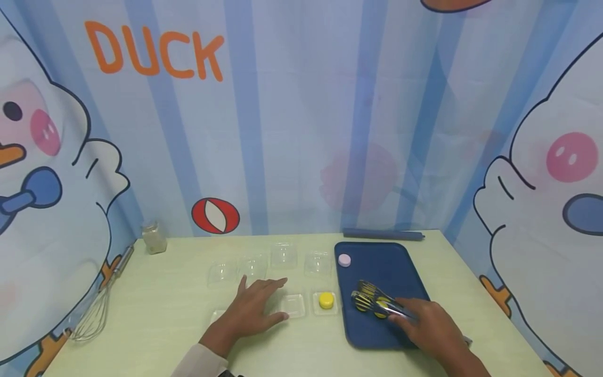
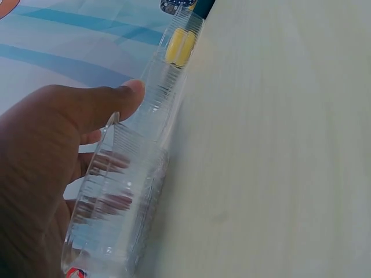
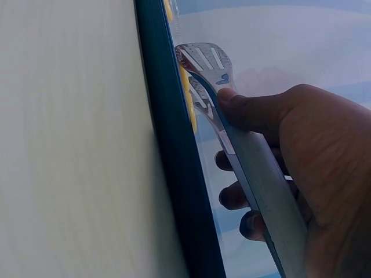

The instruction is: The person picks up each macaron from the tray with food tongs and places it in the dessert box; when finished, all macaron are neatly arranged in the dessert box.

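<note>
While left fingers (image 1: 275, 284) spread (near clear containers (image 1: 294, 303)), tongs (image 3: 264, 179) lie gripped within right fingers (image 3: 235, 197).

The tray (image 1: 400, 262) is of dark blue colour, and the tongs (image 1: 400, 311) are silver. There is a yellow disc (image 1: 326, 300) and a pale pink disc (image 1: 345, 260). The light blue curtain (image 1: 301, 120) has darker blue stripes (image 1: 249, 104) and orange letters (image 1: 199, 55).

Tray (image 1: 393, 262) sits on the table's right side (image 1: 471, 303), tongs (image 1: 391, 308) over it, a disc (image 1: 344, 260) in its far left corner, rod (image 1: 383, 234) just behind. Box (image 1: 316, 309) just left of it has another disc (image 1: 326, 300) inside. Whisk (image 1: 100, 309) lies along the left edge, jar (image 1: 154, 239) far left.
</note>
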### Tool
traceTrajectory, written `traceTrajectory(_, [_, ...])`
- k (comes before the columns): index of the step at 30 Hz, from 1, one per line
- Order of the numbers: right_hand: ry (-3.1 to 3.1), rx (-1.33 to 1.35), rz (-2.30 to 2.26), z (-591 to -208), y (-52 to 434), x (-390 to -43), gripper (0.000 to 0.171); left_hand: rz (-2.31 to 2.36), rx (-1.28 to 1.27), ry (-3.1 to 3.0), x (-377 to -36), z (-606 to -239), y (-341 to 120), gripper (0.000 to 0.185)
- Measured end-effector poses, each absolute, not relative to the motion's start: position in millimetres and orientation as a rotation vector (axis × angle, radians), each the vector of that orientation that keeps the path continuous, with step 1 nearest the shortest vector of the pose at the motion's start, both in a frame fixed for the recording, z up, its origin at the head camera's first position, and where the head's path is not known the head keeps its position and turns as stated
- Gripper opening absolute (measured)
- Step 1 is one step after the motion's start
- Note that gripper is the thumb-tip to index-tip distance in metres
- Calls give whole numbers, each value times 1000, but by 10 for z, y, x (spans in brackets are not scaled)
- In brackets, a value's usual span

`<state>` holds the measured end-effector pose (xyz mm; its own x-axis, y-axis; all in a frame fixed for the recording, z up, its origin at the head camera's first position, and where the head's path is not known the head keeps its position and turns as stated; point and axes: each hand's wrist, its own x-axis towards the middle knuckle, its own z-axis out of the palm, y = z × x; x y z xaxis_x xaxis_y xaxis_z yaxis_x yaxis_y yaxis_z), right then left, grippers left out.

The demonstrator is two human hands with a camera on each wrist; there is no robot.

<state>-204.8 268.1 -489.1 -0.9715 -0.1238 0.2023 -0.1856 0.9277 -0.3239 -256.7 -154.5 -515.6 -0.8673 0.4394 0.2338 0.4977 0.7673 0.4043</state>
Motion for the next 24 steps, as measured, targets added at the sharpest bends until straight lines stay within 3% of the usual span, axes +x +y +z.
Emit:
traceTrajectory(14, [-2858,244,544,-4885,2668,-2023,50,-774,-695,-2883,-2575,-5147,-1522,88])
traceTrajectory(24, [-2881,151,560,-4861,2648,-2037,53,-738,-721,-2880,-2582,-5165,-1520,81])
